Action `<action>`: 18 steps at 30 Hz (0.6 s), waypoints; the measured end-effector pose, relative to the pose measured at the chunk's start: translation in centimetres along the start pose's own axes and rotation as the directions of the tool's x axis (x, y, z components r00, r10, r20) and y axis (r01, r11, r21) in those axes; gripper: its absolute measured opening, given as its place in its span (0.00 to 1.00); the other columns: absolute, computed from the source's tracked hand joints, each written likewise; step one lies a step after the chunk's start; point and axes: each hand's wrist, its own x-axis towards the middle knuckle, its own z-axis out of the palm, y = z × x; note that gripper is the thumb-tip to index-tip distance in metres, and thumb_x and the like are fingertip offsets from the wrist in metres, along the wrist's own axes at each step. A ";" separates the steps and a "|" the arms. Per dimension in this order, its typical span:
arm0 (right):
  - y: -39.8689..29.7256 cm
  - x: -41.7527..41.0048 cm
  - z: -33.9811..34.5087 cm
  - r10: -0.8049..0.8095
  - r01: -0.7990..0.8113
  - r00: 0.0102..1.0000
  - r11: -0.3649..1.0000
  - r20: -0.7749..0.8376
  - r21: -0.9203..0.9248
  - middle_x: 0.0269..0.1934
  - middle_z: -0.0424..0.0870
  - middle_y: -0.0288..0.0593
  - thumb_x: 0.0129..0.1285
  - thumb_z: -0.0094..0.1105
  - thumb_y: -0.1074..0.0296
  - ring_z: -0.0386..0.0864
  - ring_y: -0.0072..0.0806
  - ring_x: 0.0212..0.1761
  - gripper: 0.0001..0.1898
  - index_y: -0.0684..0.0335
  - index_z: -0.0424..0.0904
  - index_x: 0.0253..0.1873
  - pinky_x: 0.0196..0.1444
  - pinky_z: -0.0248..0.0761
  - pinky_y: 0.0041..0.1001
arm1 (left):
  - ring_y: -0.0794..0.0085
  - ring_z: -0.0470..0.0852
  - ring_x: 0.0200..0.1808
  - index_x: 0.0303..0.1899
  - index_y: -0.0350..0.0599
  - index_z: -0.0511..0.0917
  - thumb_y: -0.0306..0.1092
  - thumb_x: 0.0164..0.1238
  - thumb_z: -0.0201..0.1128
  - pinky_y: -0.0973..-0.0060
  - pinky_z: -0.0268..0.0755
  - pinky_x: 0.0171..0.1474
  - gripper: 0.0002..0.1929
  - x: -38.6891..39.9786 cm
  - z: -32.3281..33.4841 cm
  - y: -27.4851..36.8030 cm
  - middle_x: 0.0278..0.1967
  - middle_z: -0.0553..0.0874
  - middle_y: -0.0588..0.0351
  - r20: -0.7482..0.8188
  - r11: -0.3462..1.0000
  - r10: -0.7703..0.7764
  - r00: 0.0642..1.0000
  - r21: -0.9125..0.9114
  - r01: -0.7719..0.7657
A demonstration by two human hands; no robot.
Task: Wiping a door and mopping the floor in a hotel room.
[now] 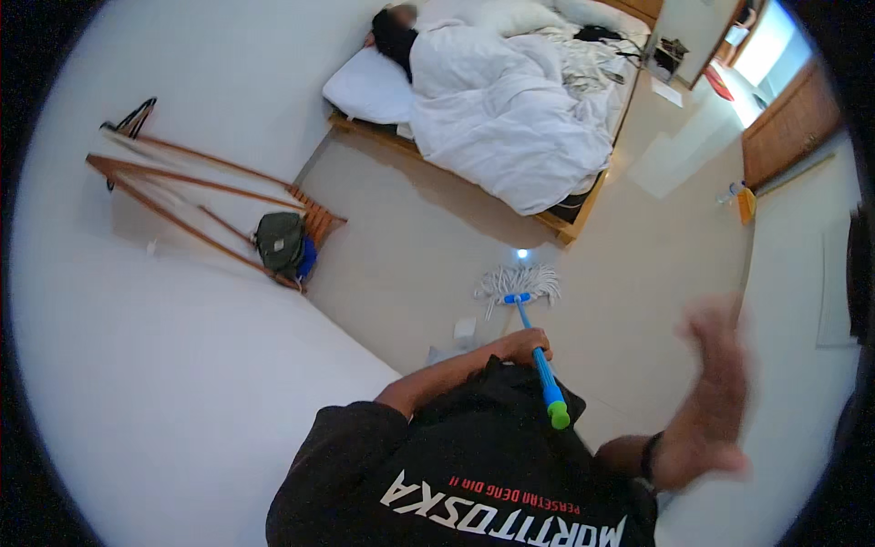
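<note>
My left hand (pixel 528 347) is wrapped around the blue handle of a string mop (pixel 543 369). The handle's green end cap (pixel 558 415) points back at my black T-shirt (pixel 472 458), which bears writing. Farther out, the grey string mop head (pixel 519 279) with its blue clamp rests on the light floor tiles. My right hand (pixel 714 396), blurred by motion, is raised off to the right with its fingers apart and nothing in it. A dark band circles that wrist.
Ahead stands a wooden bed (pixel 567 229) with a white duvet (pixel 499 116); a person (pixel 393 41) lies on it. A wooden rack (pixel 205 181) with a green bag (pixel 280 241) leans at left. A yellow dustpan (pixel 746 206) and bottle (pixel 731 191) sit near the wooden door (pixel 789 126).
</note>
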 end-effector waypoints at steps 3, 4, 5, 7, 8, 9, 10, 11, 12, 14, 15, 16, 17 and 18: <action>-2.1 2.3 -3.4 -0.239 0.196 0.950 0.957 0.200 0.213 0.74 0.43 0.64 0.63 0.27 0.25 0.44 0.56 0.76 0.49 0.63 0.42 0.75 0.73 0.37 0.54 | 0.50 0.73 0.20 0.19 0.50 0.75 0.37 0.48 0.62 0.58 0.64 0.26 0.07 -2.3 2.0 -2.7 0.17 0.75 0.49 -0.015 1.000 -0.002 1.000 0.012 0.002; -1.9 2.9 -3.2 -0.241 0.196 0.951 0.955 0.196 0.224 0.74 0.43 0.64 0.63 0.27 0.25 0.44 0.56 0.76 0.49 0.63 0.42 0.75 0.73 0.36 0.54 | 0.49 0.73 0.21 0.18 0.49 0.75 0.38 0.49 0.62 0.57 0.64 0.27 0.08 -3.1 2.4 -3.2 0.17 0.76 0.48 -0.127 0.998 0.070 0.989 0.012 -0.069; -1.4 3.6 -3.6 -0.248 0.199 0.949 0.951 0.196 0.238 0.74 0.43 0.64 0.63 0.27 0.25 0.44 0.56 0.76 0.49 0.63 0.42 0.75 0.73 0.36 0.54 | 0.49 0.75 0.22 0.16 0.46 0.74 0.39 0.52 0.61 0.56 0.66 0.28 0.12 -2.6 -0.7 -1.7 0.18 0.77 0.46 0.148 0.980 -0.165 0.975 0.139 0.144; -1.2 4.4 -2.3 -0.294 0.229 0.934 0.930 0.205 0.288 0.74 0.43 0.64 0.63 0.27 0.26 0.44 0.57 0.76 0.48 0.63 0.42 0.75 0.74 0.36 0.54 | 0.48 0.78 0.25 0.15 0.43 0.74 0.39 0.56 0.59 0.54 0.69 0.32 0.16 -3.9 -2.5 -1.8 0.18 0.78 0.45 0.121 0.929 -0.311 0.943 0.246 0.275; -0.8 4.6 -2.2 -0.318 0.245 0.926 0.918 0.206 0.313 0.74 0.43 0.64 0.63 0.27 0.26 0.44 0.57 0.76 0.48 0.63 0.41 0.75 0.74 0.35 0.54 | 0.48 0.78 0.26 0.15 0.43 0.74 0.39 0.58 0.58 0.54 0.70 0.33 0.16 -4.4 -3.7 -1.8 0.19 0.78 0.44 0.092 0.920 -0.354 0.931 0.213 0.329; -0.6 5.5 -1.0 -0.327 0.245 0.922 0.909 0.209 0.338 0.74 0.43 0.64 0.63 0.28 0.26 0.44 0.57 0.76 0.48 0.63 0.41 0.75 0.74 0.35 0.54 | 0.48 0.78 0.26 0.15 0.43 0.74 0.39 0.58 0.58 0.54 0.70 0.33 0.16 -5.5 -3.8 -1.9 0.19 0.78 0.44 0.073 0.914 -0.368 0.927 0.210 0.347; -0.8 5.4 -0.6 -0.341 0.249 0.915 0.898 0.216 0.363 0.74 0.43 0.64 0.63 0.28 0.26 0.44 0.57 0.76 0.48 0.63 0.41 0.75 0.74 0.35 0.54 | 0.48 0.79 0.27 0.15 0.42 0.74 0.40 0.59 0.57 0.55 0.70 0.35 0.17 -6.3 -4.5 -2.6 0.20 0.79 0.44 0.042 0.895 -0.397 0.917 0.238 0.377; -0.8 5.6 0.4 -0.355 0.254 0.908 0.888 0.221 0.384 0.74 0.43 0.64 0.63 0.28 0.26 0.44 0.57 0.76 0.48 0.63 0.41 0.75 0.74 0.34 0.54 | 0.49 0.79 0.28 0.16 0.42 0.74 0.41 0.60 0.57 0.56 0.71 0.36 0.17 -7.0 -5.2 -3.3 0.21 0.79 0.43 0.015 0.876 -0.423 0.906 0.264 0.405; -0.9 5.8 1.5 -0.361 0.254 0.906 0.882 0.222 0.397 0.74 0.43 0.64 0.64 0.28 0.26 0.44 0.57 0.76 0.48 0.63 0.41 0.75 0.74 0.34 0.54 | 0.49 0.79 0.28 0.16 0.42 0.74 0.41 0.60 0.57 0.56 0.71 0.36 0.17 -7.5 -5.6 -3.6 0.21 0.79 0.43 0.004 0.875 -0.428 0.904 0.254 0.413; -0.1 6.3 2.3 -0.365 0.245 0.904 0.869 0.222 0.430 0.74 0.43 0.64 0.64 0.28 0.27 0.43 0.57 0.76 0.48 0.63 0.40 0.75 0.74 0.33 0.54 | 0.50 0.80 0.31 0.17 0.42 0.74 0.41 0.60 0.56 0.56 0.72 0.37 0.16 -9.6 -6.2 -3.4 0.24 0.79 0.44 0.006 0.839 -0.473 0.881 0.310 0.448; -0.3 5.7 2.8 -0.373 0.244 0.900 0.859 0.225 0.450 0.74 0.43 0.64 0.64 0.28 0.27 0.43 0.57 0.76 0.48 0.63 0.40 0.75 0.74 0.33 0.54 | 0.50 0.80 0.31 0.17 0.42 0.74 0.41 0.60 0.56 0.56 0.72 0.37 0.16 -10.8 -6.0 -3.2 0.24 0.79 0.44 -0.012 0.834 -0.481 0.876 0.302 0.462; -1.0 5.3 2.0 -0.389 0.258 0.895 0.849 0.216 0.461 0.74 0.43 0.64 0.64 0.28 0.27 0.43 0.57 0.76 0.48 0.63 0.40 0.75 0.74 0.33 0.53 | 0.50 0.80 0.32 0.18 0.42 0.74 0.40 0.60 0.56 0.56 0.72 0.37 0.16 -11.6 -6.6 -3.7 0.24 0.79 0.45 0.018 0.812 -0.506 0.862 0.345 0.470; -0.2 5.6 2.6 -0.405 0.273 0.891 0.840 0.205 0.469 0.74 0.43 0.64 0.64 0.29 0.27 0.43 0.57 0.76 0.48 0.63 0.40 0.75 0.74 0.32 0.53 | 0.51 0.80 0.33 0.18 0.42 0.74 0.40 0.60 0.56 0.56 0.72 0.38 0.15 -12.4 -7.5 -4.4 0.25 0.79 0.45 0.049 0.791 -0.531 0.846 0.388 0.473; -0.1 6.1 3.7 -0.417 0.297 0.890 0.837 0.185 0.459 0.74 0.43 0.64 0.64 0.29 0.27 0.43 0.57 0.76 0.48 0.63 0.40 0.75 0.74 0.32 0.53 | 0.50 0.80 0.33 0.17 0.42 0.73 0.38 0.59 0.56 0.56 0.72 0.38 0.15 -12.7 -8.5 -5.5 0.25 0.79 0.45 -0.007 0.858 -0.415 0.910 0.328 0.394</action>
